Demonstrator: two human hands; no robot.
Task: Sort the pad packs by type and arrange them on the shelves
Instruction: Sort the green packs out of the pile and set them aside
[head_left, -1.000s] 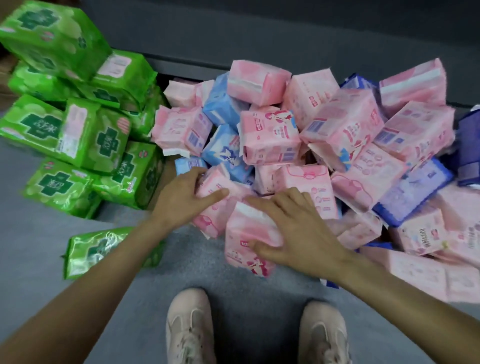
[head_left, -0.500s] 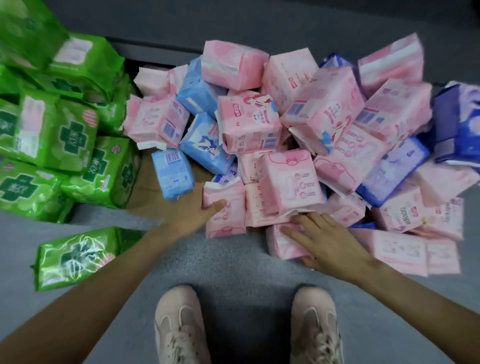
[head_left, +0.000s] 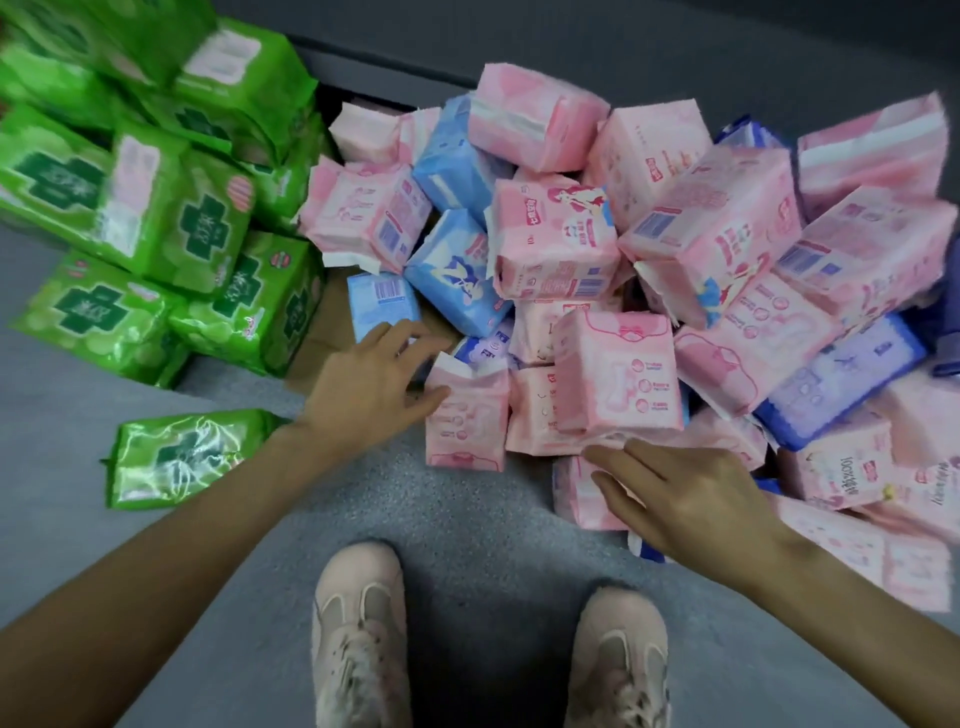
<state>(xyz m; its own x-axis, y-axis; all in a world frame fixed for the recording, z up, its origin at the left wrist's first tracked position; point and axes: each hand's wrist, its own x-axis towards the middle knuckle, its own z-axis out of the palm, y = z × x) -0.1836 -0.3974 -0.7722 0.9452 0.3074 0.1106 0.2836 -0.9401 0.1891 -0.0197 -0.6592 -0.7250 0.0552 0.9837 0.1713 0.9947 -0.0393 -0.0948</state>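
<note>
Fingers of my left hand (head_left: 375, 387) spread loose, touching the upright pink pack (head_left: 466, 415) just to its right; right hand (head_left: 691, 496) open, lies farther, over a lower pink pack (head_left: 576, 499).

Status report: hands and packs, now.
Left hand open, touching a pink pack. Right hand open on pink packs at the pile's edge. Green packs apart, left.

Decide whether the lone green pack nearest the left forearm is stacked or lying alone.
Lying alone: the lone green pack rests flat on the grey floor, apart from the green pile.
</note>
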